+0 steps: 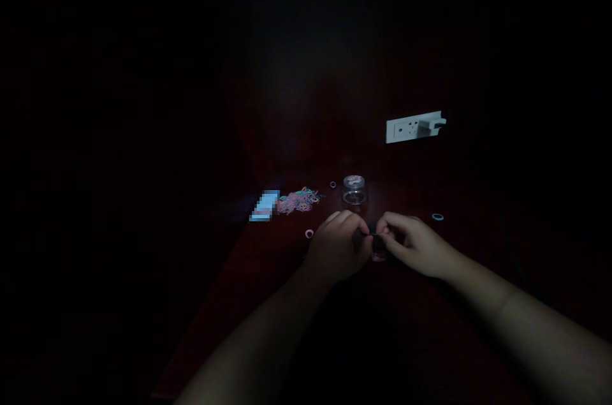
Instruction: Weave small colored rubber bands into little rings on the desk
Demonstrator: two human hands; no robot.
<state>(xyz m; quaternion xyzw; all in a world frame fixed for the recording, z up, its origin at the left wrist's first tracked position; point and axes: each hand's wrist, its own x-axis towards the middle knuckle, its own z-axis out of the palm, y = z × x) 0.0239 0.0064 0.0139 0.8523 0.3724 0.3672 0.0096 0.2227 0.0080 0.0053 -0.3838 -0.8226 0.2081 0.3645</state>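
Observation:
My left hand and my right hand meet over the table, each with thumb and forefinger pinched. Between the fingertips runs a small, thin dark band, partly hidden and too dim to make out fully. Just below it lies something pinkish, largely covered by the hands. A pink hair tie rests beside my left hand. Beyond the hands stands a clear glass jar with its lid on. Left of the jar is a loose pile of coloured elastic bands.
A lit, blurred-out phone-like screen lies at the table's left edge. A blue-green hair tie is at the right, and a small ring-shaped band near the jar. On the wall is a white socket with a plug. Surroundings are very dark.

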